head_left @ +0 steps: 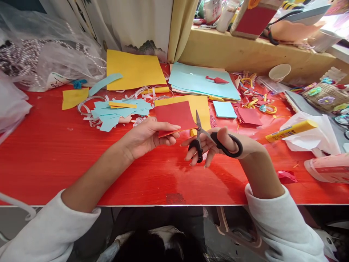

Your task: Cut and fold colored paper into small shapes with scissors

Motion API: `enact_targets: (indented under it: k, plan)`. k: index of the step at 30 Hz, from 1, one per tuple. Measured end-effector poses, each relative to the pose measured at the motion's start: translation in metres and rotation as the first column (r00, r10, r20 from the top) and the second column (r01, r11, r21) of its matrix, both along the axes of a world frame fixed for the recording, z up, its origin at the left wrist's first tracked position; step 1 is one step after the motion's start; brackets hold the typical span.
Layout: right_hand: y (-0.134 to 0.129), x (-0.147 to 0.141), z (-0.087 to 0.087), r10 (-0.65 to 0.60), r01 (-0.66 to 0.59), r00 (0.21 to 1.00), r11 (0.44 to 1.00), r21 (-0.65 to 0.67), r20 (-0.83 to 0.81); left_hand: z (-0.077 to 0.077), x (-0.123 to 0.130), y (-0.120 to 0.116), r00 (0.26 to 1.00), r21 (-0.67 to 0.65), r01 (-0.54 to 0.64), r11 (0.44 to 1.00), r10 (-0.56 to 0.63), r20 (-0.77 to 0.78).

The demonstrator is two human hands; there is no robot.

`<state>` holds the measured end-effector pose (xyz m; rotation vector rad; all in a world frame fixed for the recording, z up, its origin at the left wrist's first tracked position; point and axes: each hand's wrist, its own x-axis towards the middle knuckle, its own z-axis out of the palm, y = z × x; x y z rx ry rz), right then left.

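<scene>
Left hand (148,137): flat red paper (176,114). Right hand (210,146): metal-bladed scissors (200,130), black looped handles (240,147).

1. Here's the worktop (131,189), glossy red, a thin pale line running along its near edge.
2. Over in the far left corner, a clear plastic bag (64,65) slumps around beads (20,58).
3. Up by the far edge, a large yellow sheet (133,69), then a light-blue stack (185,78) to its right.
4. Left of the middle, blue paper pieces (109,114) heap up among white strips (87,119).
5. Right of the middle, blue squares (224,110) sit just beside red squares (248,116).
6. And near the right edge, a pink container (331,169), a red scrap (287,177) left of it.
</scene>
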<state>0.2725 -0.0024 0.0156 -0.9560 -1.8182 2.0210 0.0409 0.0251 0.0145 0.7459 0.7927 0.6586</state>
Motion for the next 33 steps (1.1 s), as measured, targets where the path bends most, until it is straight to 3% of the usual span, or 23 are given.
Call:
enact_targets:
  k: [6,13,17,24,33]
  plan:
    - [0.002,-0.007,0.0,-0.15,0.15,0.988,0.989,0.013,0.039,-0.002,0.004,-0.004,0.997,0.004,0.05,0.999,-0.049,-0.066]
    - [0.005,-0.016,-0.001,-0.211,0.181,0.964,0.966,0.184,0.16,-0.004,0.007,-0.004,0.997,0.007,0.064,0.998,-0.064,-0.036]
    - [0.005,-0.017,-0.008,-0.273,0.233,0.952,0.939,0.253,0.137,-0.003,0.006,-0.004,0.998,-0.027,0.051,0.998,-0.052,-0.025]
    - [0.003,-0.024,-0.018,-0.385,0.365,0.922,0.897,0.25,0.033,-0.004,0.005,-0.003,0.999,-0.027,0.021,0.999,-0.022,-0.036]
    - [0.0,-0.024,-0.012,-0.413,0.395,0.91,0.887,0.237,0.029,-0.007,0.004,-0.003,0.996,-0.01,0.04,0.999,-0.04,-0.083]
